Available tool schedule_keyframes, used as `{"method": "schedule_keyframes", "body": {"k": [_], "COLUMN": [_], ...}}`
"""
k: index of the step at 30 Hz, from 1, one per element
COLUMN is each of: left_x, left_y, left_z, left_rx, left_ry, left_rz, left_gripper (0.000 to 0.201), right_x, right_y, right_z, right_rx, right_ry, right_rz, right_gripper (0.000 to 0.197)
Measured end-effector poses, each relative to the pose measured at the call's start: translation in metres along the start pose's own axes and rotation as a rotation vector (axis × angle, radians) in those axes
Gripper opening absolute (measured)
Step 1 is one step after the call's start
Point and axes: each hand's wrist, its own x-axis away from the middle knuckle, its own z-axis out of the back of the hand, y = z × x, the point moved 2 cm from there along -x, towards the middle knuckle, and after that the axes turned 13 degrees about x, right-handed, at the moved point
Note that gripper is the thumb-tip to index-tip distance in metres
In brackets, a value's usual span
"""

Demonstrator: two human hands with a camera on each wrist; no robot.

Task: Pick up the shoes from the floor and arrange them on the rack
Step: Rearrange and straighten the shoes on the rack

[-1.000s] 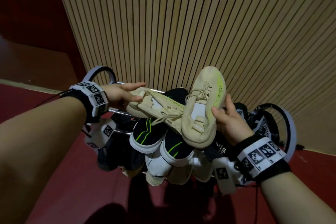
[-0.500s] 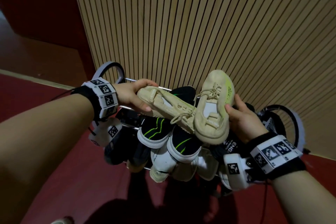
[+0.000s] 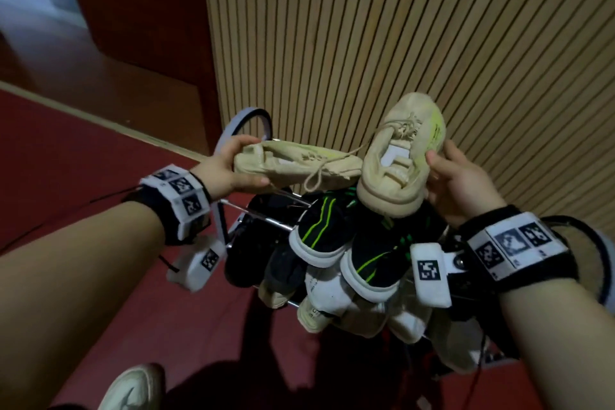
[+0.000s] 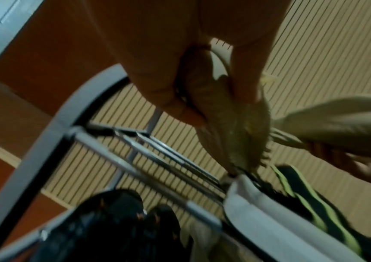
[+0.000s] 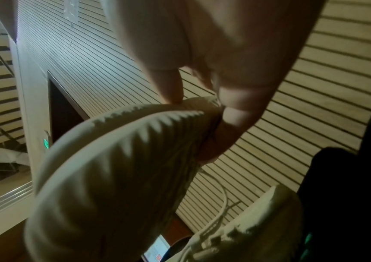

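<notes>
Dim slatted wall [image 3: 366, 27]; rack [image 3: 253, 116] mostly shoe-hidden.

Dim room — slatted wooden wall [image 3: 399, 43] above a dark red floor [image 3: 66, 156].

The picture is blurred. The left hand [image 4: 180, 58] comes down from the top, and its fingers [image 4: 175, 104] and thumb pinch the end of a cream shoe [image 4: 233, 134], which hangs down with its ribbed sole showing. A second cream shoe [image 4: 337, 124] comes in from the right edge, near the first one. Below them are the grey metal bars of the rack [image 4: 135, 150] with its curved side frame. A black shoe with green stripes and white sole [image 4: 303, 212] lies on the rack at lower right. Dark shoes [image 4: 112, 221] sit at the bottom. Behind stands a slatted wall [image 4: 325, 62].
</notes>
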Motion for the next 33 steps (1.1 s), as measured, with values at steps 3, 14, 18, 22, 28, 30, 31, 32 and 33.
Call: {"method": "schedule_keyframes", "body": {"k": [3,14,18,22,28,30,31,32,33], "left_x": [0.013,0.044,0.051,0.047,0.043,0.04,0.039,0.039,0.038], "left_y": [-0.013,-0.03,-0.032,-0.042,-0.038,-0.035,-0.032,-0.028,-0.026], "left_z": [-0.017,-0.009,-0.011,-0.016,-0.004,-0.004,-0.004,-0.004,-0.004], "left_rx": [-0.063,-0.258,-0.33,-0.486,-0.689,-0.761,-0.793,-0.812,-0.818], "left_ry": [0.088,0.401,0.487,0.459,0.255,0.194,0.162,0.14,0.138], "left_rz": [-0.076,-0.014,0.072,0.298,0.344,0.313,0.306,0.301,0.302], "left_gripper": [0.064,0.073,0.078,0.097,0.109,0.107,0.106,0.105,0.103], "right_x": [-0.008,-0.007,0.001,0.014,0.023,0.025,0.027,0.028,0.03], "right_y": [0.002,0.004,0.001,-0.002,0.001,0.005,0.007,0.009,0.011], "right_z": [-0.02,-0.065,-0.076,-0.089,-0.101,-0.106,-0.108,-0.11,-0.111], "right_rx": [0.003,-0.006,-0.058,-0.131,-0.044,-0.056,-0.068,-0.076,-0.08], "right_ry": [-0.045,-0.157,-0.148,-0.134,-0.138,-0.117,-0.106,-0.095,-0.087], "right_rz": [-0.023,-0.079,-0.103,-0.175,-0.14,-0.129,-0.13,-0.132,-0.134], "right_gripper": [0.049,0.048,0.047,0.045,0.047,0.047,0.047,0.047,0.047]}}
